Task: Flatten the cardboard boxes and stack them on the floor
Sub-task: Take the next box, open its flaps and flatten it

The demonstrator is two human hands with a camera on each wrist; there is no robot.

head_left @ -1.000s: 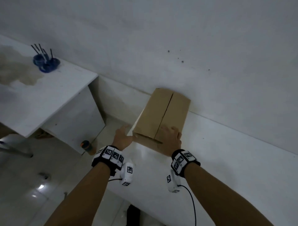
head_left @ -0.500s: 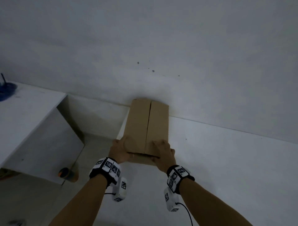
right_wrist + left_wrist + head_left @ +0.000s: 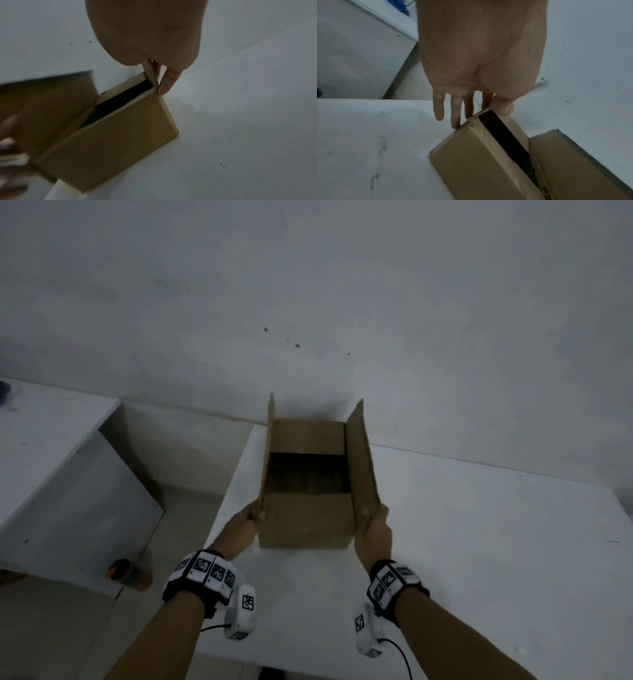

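A brown cardboard box [image 3: 308,518] stands on the white table [image 3: 479,542], against the wall. Its two long top flaps stand upright and the inside is dark. My left hand [image 3: 251,515] pinches the near end of the left flap [image 3: 265,460] between thumb and fingers, as the left wrist view shows at the flap corner [image 3: 485,110]. My right hand [image 3: 375,517] pinches the near end of the right flap [image 3: 361,460]; in the right wrist view the flap edge [image 3: 150,71] sits between my thumb and a finger. The short end flaps lie folded inward.
A second white table [image 3: 51,446] stands to the left, with a gap of floor [image 3: 191,505] between the two. An orange-topped object [image 3: 125,571] sits on the floor by its leg. The wall [image 3: 342,302] runs directly behind the box.
The box's two top flaps were closed flat under my hands; now both are lifted upright and the box is open. The head view has shifted right and closer.
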